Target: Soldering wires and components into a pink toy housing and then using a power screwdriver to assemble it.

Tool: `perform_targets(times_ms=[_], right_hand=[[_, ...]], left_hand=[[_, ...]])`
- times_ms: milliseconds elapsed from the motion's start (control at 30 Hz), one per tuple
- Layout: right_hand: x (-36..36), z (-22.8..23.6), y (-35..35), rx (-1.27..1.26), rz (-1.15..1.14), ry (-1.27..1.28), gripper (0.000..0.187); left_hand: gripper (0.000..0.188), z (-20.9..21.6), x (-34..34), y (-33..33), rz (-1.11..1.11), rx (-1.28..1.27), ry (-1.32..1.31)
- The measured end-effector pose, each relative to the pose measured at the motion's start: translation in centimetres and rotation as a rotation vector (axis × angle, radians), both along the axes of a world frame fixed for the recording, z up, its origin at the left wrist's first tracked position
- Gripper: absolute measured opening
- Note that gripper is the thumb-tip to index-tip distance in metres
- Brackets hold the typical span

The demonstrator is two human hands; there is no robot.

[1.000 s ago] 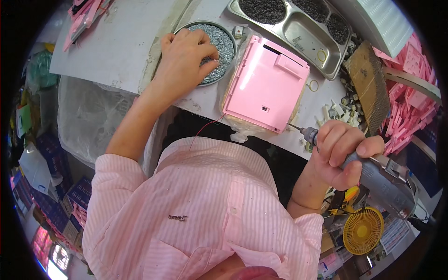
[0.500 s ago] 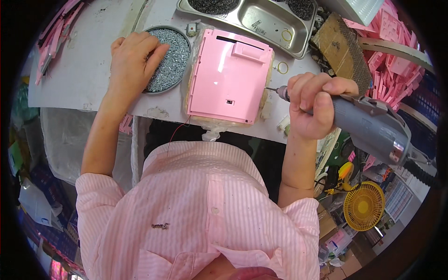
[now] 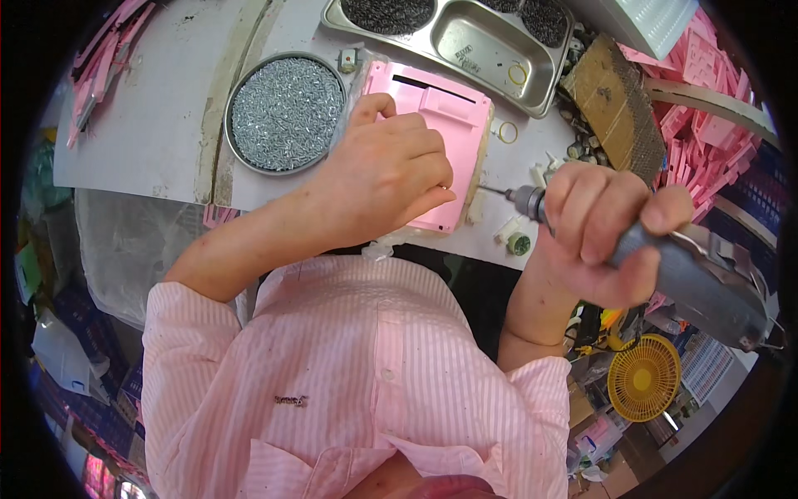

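Note:
My left hand (image 3: 386, 166) is over a flat pink plastic panel (image 3: 461, 141), its fingers curled and thumb pressed in. Whatever the fingertips hold, if anything, is hidden or too small to make out. The panel has a slot and a raised block near its far edge, and rests on a plastic-wrapped pad. My right hand (image 3: 598, 229) grips a grey electric screwdriver (image 3: 694, 287). Its thin bit points left, just off the panel's right side. Left of the panel stands a round dish full of small silvery screws (image 3: 285, 112), partly beside my left wrist.
A steel compartment tray (image 3: 536, 108) with dark screws lies at the back. Cardboard (image 3: 619, 91) and a heap of pink parts (image 3: 698, 100) are to the right. A yellow ring (image 3: 508, 132) and a green roll (image 3: 519, 244) lie near the panel. Pink strips (image 3: 104, 66) sit far left.
My left hand has left the dish of screws and moved right, over the pink panel. My right hand and the screwdriver have shifted slightly nearer to me.

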State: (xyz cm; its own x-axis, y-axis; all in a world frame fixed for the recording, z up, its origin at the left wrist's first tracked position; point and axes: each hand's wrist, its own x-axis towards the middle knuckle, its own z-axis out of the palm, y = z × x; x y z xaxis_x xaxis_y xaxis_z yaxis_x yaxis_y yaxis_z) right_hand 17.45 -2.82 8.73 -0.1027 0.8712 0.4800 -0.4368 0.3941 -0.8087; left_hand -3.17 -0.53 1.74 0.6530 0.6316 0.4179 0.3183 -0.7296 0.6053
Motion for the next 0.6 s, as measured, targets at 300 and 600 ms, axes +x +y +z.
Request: perform_targets(times_ms=[300, 600], right_hand=[[-0.8, -0.1, -0.9, -0.004, 0.029, -0.050, 0.027], [-1.7, -0.1, -1.5, -0.159, -0.017, -0.026, 0.030]], left_hand=[[0.017, -0.1, 1.1, 0.1, 0.000, 0.106, 0.003], [0.013, -0.3, 1.0, 0.3, -0.118, 0.090, 0.065]])
